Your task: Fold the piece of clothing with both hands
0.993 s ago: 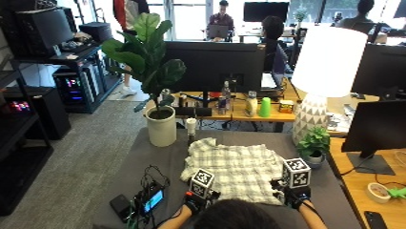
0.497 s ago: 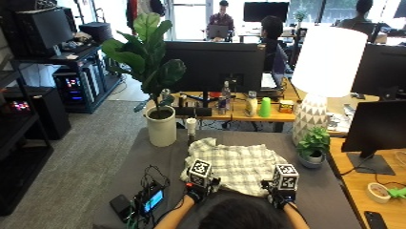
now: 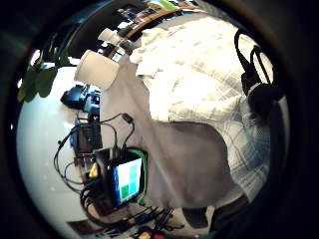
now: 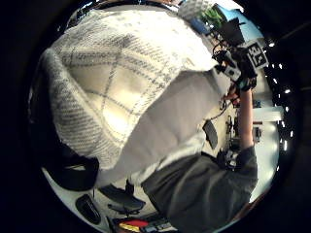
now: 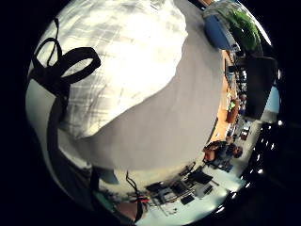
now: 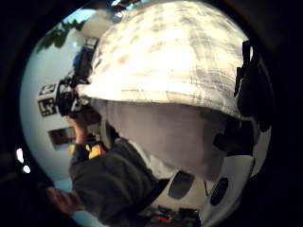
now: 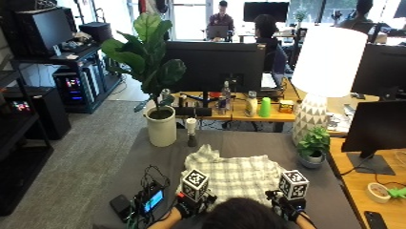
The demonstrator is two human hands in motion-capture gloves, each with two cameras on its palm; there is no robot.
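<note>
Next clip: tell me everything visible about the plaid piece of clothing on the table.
The piece of clothing is a white garment with a grey plaid pattern, soft woven cloth by its look. It lies rumpled on the grey table, far edge bunched. Its near edge is raised off the table, as the palm views show, with the left hand and right hand at its two near corners. Whether fingers pinch it is hidden.

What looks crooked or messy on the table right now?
The plaid shirt lies bunched on the grey table, its far left corner rumpled; its near edge is lifted off the surface. Nothing looks spilled or damaged.
</note>
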